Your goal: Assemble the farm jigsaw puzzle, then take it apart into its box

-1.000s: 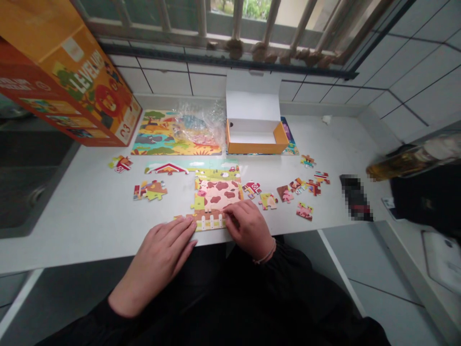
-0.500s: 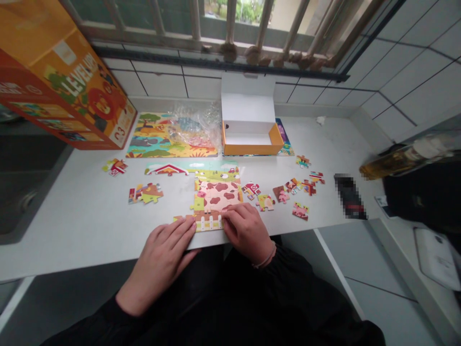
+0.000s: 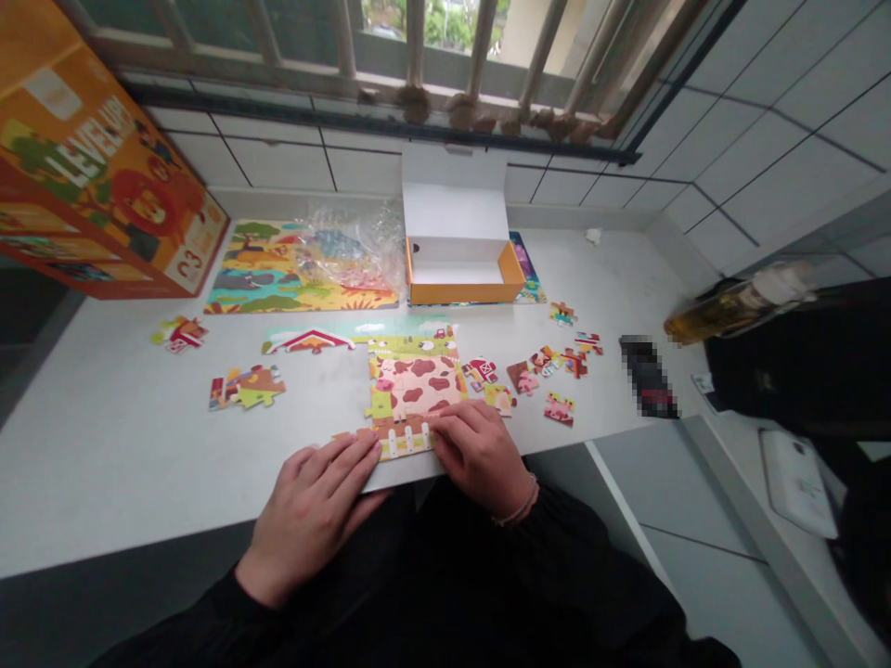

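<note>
A partly joined jigsaw puzzle (image 3: 421, 380) shows a spotted cow above a white fence and lies at the counter's front edge. My left hand (image 3: 313, 501) rests with its fingers stretched flat over the puzzle's lower left corner, the thumb below the counter edge. At the lower right corner, my right hand (image 3: 484, 459) is closed, thumb and fingers pinching a puzzle piece by the fence; most of that piece is hidden under the fingers. A red roof section (image 3: 311, 341) adjoins the upper left. Close by on the right lies a red barn piece (image 3: 482, 371).
Loose pieces lie left (image 3: 247, 386) and right (image 3: 560, 408). Behind stand an open orange-and-white box (image 3: 463, 292) and a large orange carton (image 3: 118, 186). Crinkled plastic wrap (image 3: 355, 246) covers part of an animal picture board (image 3: 271, 283). A phone (image 3: 649, 376) and bottle (image 3: 724, 311) are at right.
The view has shifted, so the counter's things appear farther left. Both hands keep nearly the same places at the puzzle's lower edge.
</note>
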A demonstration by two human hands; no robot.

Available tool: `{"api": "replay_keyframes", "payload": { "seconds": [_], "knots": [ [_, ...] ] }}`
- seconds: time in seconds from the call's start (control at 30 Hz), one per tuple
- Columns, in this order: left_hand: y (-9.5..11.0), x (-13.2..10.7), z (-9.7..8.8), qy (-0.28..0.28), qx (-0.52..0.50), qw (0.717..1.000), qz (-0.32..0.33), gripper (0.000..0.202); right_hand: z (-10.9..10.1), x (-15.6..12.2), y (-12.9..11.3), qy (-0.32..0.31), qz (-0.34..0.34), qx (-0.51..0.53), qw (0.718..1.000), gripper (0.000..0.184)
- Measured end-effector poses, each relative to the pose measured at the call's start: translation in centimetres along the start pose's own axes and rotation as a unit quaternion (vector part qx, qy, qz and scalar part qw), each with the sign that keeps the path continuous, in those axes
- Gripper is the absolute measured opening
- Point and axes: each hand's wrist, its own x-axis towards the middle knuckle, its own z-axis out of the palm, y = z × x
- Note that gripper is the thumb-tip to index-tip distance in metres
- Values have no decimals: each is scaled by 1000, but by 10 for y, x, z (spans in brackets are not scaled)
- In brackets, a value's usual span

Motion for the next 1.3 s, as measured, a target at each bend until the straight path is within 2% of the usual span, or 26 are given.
{"api": "replay_keyframes", "payload": {
  "seconds": [0.13,0.3,0.47,0.6,0.9,1.13,1.3],
  "knots": [
    [1,4,-1,11,-13,1000,-12,53,-12,-11,12,31,2,-7,999,17],
    [2,6,-3,19,-22,999,-14,56,-41,-24,46,108,47,-80,990,17],
    [2,3,-2,23,-16,999,-16,55,-74,-31,85,130,86,-157,975,14],
    [2,2,0,28,-13,999,-15,59,-88,-35,104,149,114,-200,962,14],
    [3,3,0,31,-12,999,-18,58,-96,-42,123,155,129,-234,951,16],
    [3,4,0,28,-10,999,-16,60,-91,-40,108,125,109,-217,962,15],
    [3,3,0,25,-11,999,-21,61,-79,-34,101,91,147,-224,959,23]
  ]
}}
